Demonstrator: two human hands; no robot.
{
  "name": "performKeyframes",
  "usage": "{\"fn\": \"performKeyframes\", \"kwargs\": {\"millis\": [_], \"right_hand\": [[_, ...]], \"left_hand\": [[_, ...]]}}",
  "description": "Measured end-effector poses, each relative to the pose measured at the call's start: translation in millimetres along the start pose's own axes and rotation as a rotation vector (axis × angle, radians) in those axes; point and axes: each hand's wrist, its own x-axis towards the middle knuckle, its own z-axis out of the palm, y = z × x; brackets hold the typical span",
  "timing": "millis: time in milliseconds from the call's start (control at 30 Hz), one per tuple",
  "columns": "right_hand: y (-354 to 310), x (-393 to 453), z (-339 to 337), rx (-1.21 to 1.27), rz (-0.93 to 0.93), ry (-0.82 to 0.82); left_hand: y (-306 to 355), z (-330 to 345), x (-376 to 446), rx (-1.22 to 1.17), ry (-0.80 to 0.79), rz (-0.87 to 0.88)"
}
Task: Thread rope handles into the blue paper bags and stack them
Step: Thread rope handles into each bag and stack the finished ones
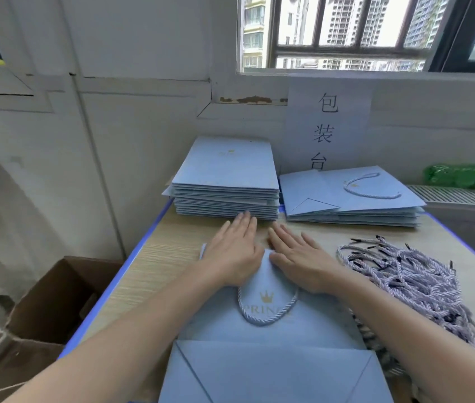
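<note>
**Caller:** Both hands down flat! Left hand (pixel 231 251) and right hand (pixel 300 261) lie side by side, fingers straight and spread, pressing the far top edge of the flat pale-blue paper bag with the gold crown print (pixel 268 338) on the wooden table with blue edging (pixel 154 263). Nothing pinched, nothing gripped.

**Analyst:** And the twisted lilac rope handle (pixel 265 314) is already looped across its face, just behind the wrists. That bag looks threaded to me.

**Caller:** How will it handle?

**Analyst:** Light, stiff paper, I'd judge; it creases easily and slides on itself. Best taken by the top edge or both sides, not by the soft cord alone.

**Caller:** To the right, a loose heap of lilac cords with dark tips (pixel 410 274), near the right forearm.

**Analyst:** Further back, a tall stack of plain blue bags (pixel 227 175) just beyond the left fingertips, and beside it a lower stack of bags with a rope showing on top (pixel 355 196). That one is the likely destination. Behind them, a paper wall sign with characters (pixel 327 126).
</note>
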Motion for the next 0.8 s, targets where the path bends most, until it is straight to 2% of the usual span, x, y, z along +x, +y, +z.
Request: {"fn": "performKeyframes", "kwargs": {"millis": [100,167,233,333,467,600,733,800], "right_hand": [[2,4,-14,0.079,-0.003,-0.042],[5,6,-19,0.154,0.012,-0.013],[7,5,-15,0.075,0.027,0.046],[6,0,-1,0.021,0.033,0.048],[6,1,-2,0.041,0.038,0.049],[4,-1,-1,0.034,0.032,0.052],[-3,-7,-6,0.049,0.058,0.060],[-12,-16,-8,0.067,0.063,0.061]], "left_hand": [[5,8,4,0.002,-0.009,0.003],[4,9,5,-0.016,-0.031,-0.003],[2,9,5,-0.030,-0.049,-0.003],[0,0,6,-0.087,-0.077,0.034],[-15,-5,-10,-0.083,0.075,0.006],[-23,15,-31,-0.060,0.055,-0.010],[-25,6,-36,-0.328,0.226,0.031],[-26,0,-43,-0.470,0.241,0.008]]}}
